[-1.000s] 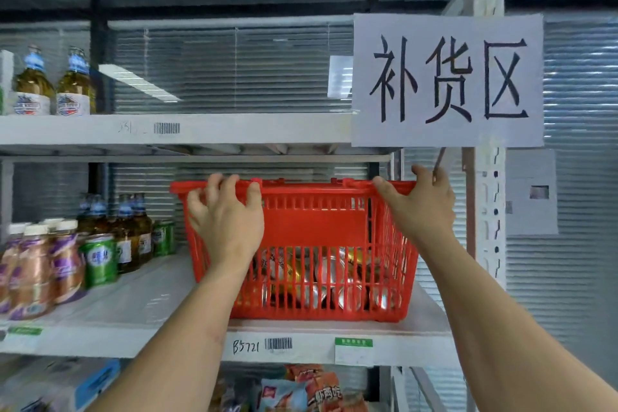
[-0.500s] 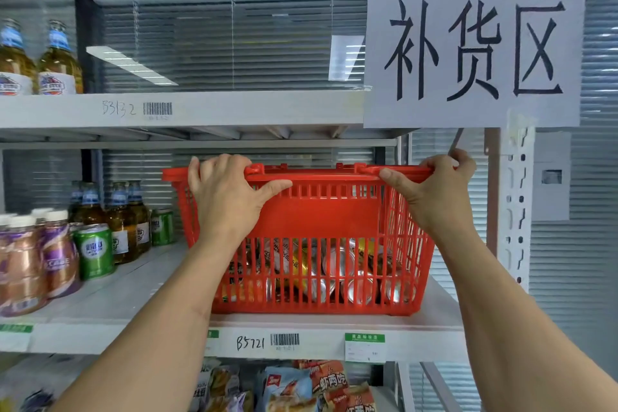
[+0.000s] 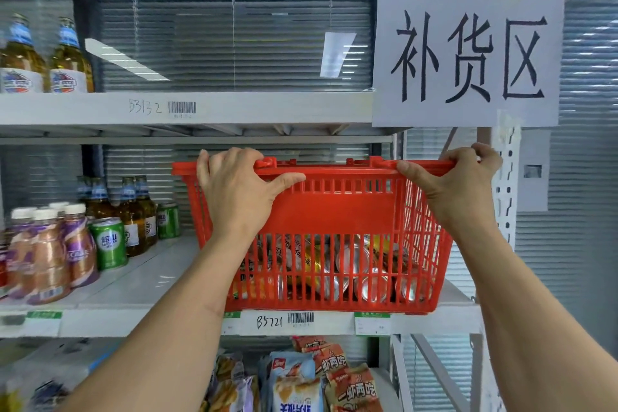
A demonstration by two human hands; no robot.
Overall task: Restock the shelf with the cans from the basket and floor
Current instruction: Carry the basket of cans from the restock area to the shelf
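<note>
A red plastic basket (image 3: 334, 211) sits on the middle shelf (image 3: 140, 291), its front edge at the shelf lip. Several cans (image 3: 354, 264) lie inside it, seen through the slats. My left hand (image 3: 234, 191) grips the basket's rim near its left end, fingers curled over the top. My right hand (image 3: 451, 184) grips the rim at the right corner, thumb on the front. Two green cans (image 3: 108, 242) stand on the shelf to the left of the basket.
Brown bottles (image 3: 133, 211) and purple-labelled bottles (image 3: 50, 254) fill the shelf's left side. The upper shelf (image 3: 234, 107) hangs just above the basket. A paper sign (image 3: 468, 57) is fixed to the white upright (image 3: 506, 211) on the right. Snack bags (image 3: 317, 375) lie below.
Both hands have tightened round the basket rim, thumbs now on its front. The basket has come slightly forward toward the shelf lip, and the view has moved closer.
</note>
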